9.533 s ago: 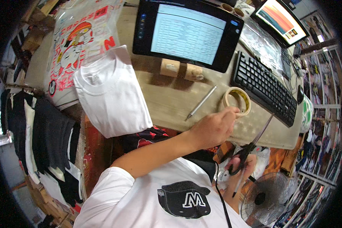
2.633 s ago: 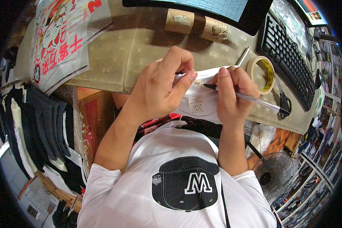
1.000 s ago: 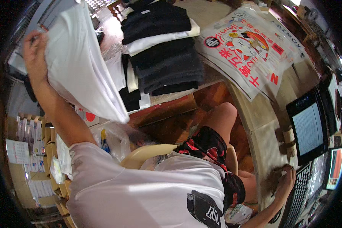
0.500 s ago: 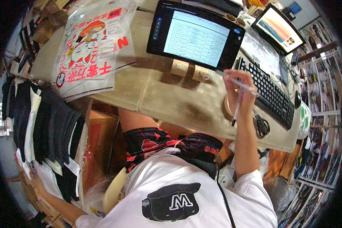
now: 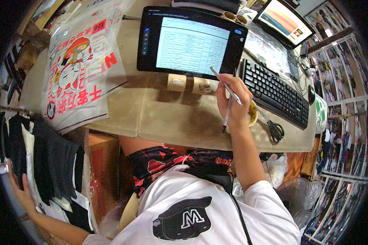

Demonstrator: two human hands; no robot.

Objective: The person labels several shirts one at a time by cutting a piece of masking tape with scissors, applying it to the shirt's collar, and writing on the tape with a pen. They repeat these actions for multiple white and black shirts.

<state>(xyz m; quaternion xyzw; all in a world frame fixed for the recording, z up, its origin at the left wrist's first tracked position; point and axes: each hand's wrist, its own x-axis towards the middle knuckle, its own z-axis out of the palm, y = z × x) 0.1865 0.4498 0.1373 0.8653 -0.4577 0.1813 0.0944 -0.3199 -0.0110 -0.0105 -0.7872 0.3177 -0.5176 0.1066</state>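
My right hand (image 5: 235, 102) is closed around a silver stylus (image 5: 229, 90), its tip over the lower right of the page on a black tablet (image 5: 145, 53). Whether the tip touches the glass I cannot tell. A second, slim pen (image 5: 227, 114) is tucked in the same hand and points down toward the table. On the tablet's screen is a white page with a ruled table. At the far left, my left hand (image 5: 22, 196) lies with thumb and fingers apart against a row of folded black, grey and white garments (image 5: 49, 167).
Two cardboard rolls (image 5: 176, 83) sit at the tablet's lower edge. Right of my hand are a tape roll (image 5: 253, 114), black scissors (image 5: 276, 132), a black keyboard (image 5: 274, 92) and a monitor (image 5: 286, 22). A printed plastic bag (image 5: 79, 69) covers the table's left. Shelves (image 5: 343, 100) line the right side.
My right hand has carried the stylus from the tablet's lower edge up over the displayed page. My left hand has moved up along the garments. The whole view has shifted.
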